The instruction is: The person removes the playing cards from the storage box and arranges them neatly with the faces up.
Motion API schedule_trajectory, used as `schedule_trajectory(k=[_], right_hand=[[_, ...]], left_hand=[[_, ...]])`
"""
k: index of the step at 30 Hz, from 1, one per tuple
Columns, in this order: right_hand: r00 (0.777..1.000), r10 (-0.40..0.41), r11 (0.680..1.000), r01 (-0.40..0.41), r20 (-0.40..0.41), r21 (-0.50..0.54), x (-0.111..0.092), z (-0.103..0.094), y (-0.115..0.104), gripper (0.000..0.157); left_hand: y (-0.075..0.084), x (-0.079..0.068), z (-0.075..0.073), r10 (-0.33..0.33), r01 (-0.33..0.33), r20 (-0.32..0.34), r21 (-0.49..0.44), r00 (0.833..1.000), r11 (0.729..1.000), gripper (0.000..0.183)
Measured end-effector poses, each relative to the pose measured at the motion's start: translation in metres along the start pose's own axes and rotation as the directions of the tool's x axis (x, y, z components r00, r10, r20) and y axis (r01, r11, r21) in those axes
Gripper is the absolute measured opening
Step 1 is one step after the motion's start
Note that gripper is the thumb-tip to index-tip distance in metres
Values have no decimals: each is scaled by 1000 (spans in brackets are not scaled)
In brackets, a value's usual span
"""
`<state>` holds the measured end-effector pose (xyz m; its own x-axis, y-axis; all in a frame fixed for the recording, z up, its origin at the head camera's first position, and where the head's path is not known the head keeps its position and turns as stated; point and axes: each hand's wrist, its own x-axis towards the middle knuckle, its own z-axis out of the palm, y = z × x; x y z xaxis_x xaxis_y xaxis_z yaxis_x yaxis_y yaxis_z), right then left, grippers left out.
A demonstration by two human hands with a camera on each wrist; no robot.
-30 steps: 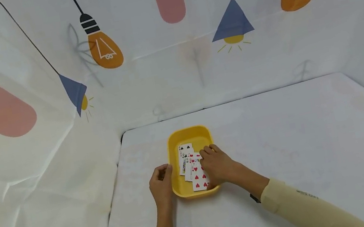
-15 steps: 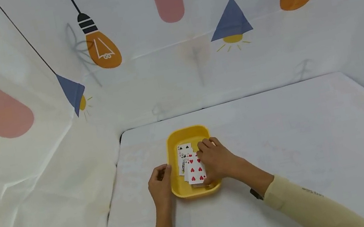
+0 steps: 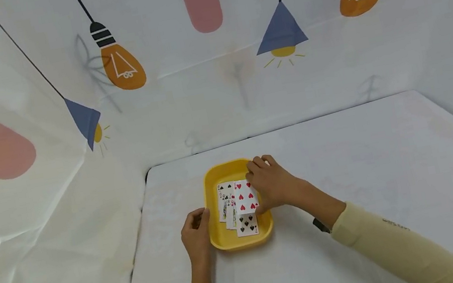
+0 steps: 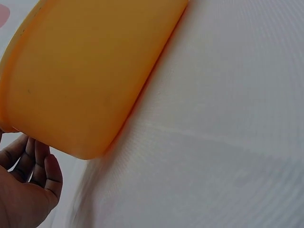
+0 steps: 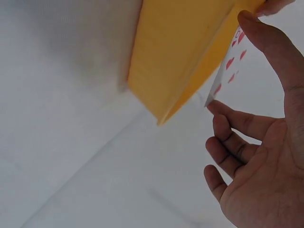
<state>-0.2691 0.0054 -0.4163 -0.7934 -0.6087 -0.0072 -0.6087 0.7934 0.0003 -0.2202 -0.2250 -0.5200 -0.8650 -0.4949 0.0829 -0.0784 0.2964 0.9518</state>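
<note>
Right hand (image 3: 274,183): pinches the heart card (image 3: 246,196) between thumb and fingertips, thumb at the near end, fingers at the far end; spread only as wide as the card's length; ring and little fingers loosely bent in the right-wrist view.
Heart card: face up, just left of the right palm, in the right half of the yellow tray (image 3: 221,243); long axis running front to back; tilted in the right-wrist view, height over the tray floor impossible to tell.
Nearer hand: the right, touching; the left across at the opposite rim.
Spade card (image 3: 247,226): partly covered by the heart card in the head view, near part showing.
Other cards (image 3: 225,195): face up, overlapping, just left of the heart card.
Left hand (image 3: 196,235): grips the tray's left rim at the fingertips, fingers curled, palm outside.
Table (image 3: 351,180): white, beneath the tray.
Backdrop (image 3: 199,90): white, printed with bulbs and lamps.
</note>
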Motion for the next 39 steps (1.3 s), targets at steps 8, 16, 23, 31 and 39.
schedule_trajectory(k=[8, 16, 23, 31, 39], right_hand=[[999, 34, 999, -34, -25, 8, -2, -10, 16, 87], [997, 72, 997, -71, -37, 29, -9, -7, 37, 86], [996, 79, 997, -78, -44, 22, -16, -4, 53, 84], [994, 86, 996, -84, -60, 34, -20, 1, 69, 79], [995, 93, 995, -91, -40, 44, -21, 9, 79, 77]], left_hand=[[-1, 0, 1, 15, -15, -6, -16, 1000, 1000, 22], [-1, 1, 2, 16, -17, -6, -19, 1000, 1000, 23], [-2, 1, 2, 11, -11, 2, -19, 1000, 1000, 22], [-1, 1, 1, 27, -27, -2, -29, 1000, 999, 21], [-2, 1, 2, 42, -42, -6, -19, 999, 999, 22]])
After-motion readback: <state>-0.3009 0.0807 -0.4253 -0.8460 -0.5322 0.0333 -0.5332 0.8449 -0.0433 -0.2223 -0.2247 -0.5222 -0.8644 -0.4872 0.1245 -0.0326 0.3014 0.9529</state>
